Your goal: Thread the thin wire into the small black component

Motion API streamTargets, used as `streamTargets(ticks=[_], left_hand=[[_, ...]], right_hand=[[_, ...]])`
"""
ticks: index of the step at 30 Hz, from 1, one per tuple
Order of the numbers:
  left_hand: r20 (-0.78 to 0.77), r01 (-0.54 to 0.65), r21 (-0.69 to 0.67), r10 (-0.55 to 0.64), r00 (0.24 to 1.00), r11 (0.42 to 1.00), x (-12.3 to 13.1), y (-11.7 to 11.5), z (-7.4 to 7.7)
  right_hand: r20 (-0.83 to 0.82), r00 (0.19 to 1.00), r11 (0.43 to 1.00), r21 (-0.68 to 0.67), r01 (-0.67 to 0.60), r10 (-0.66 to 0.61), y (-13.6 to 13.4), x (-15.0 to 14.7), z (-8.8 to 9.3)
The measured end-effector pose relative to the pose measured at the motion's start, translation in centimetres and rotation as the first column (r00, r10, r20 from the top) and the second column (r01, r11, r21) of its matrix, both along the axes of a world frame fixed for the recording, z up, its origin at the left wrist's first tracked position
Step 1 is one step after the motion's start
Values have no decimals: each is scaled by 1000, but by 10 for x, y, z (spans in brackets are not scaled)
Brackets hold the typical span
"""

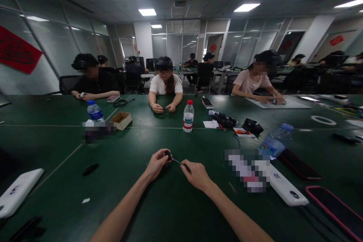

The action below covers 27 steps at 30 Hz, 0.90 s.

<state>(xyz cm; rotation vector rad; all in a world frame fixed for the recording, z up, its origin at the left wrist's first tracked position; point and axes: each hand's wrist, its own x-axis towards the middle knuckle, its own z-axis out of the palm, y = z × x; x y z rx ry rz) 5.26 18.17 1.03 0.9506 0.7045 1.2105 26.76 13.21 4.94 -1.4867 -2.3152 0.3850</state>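
My left hand (156, 165) pinches a small black part (168, 155) between thumb and fingers, above the green table mat (133, 193). My right hand (195, 176) grips a thin tool with a black handle, probably a small screwdriver (185, 166). Its slim metal shaft points left toward the black part, and its tip ends close to that part. The small size and the fingers around it hide the part's exact shape. Both forearms reach in from the bottom edge of the view.
On the mat lie white power banks (286, 189), dark phones (334, 210), a water bottle (188, 116), a small cardboard box (121, 120) and black devices (252, 125). Several co-workers sit across the table, working with their hands.
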Motion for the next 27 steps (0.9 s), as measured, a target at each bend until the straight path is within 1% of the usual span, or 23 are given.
streamTargets(ticks=[5,13,17,22,24,27], left_hand=[[36,-21,-2,21,999,1000,2,0,1],[34,-61,19,61,998,998,4,3,-4],[27,-71,29,70,997,997,5,4,0],[46,-51,11,51,998,999,9,6,9],[59,-47,4,47,997,999,10,8,9],[60,-26,-7,26,998,1000,10,12,5]], right_hand=[[-5,1000,1000,17,-9,9,0,-1,2],[-43,999,999,-12,-31,31,1,3,4],[-48,999,999,-33,-21,19,2,3,4],[-57,998,999,-30,-31,29,3,5,3],[-63,997,999,-27,-36,34,4,7,3],[-67,997,998,-25,-50,49,5,9,1]])
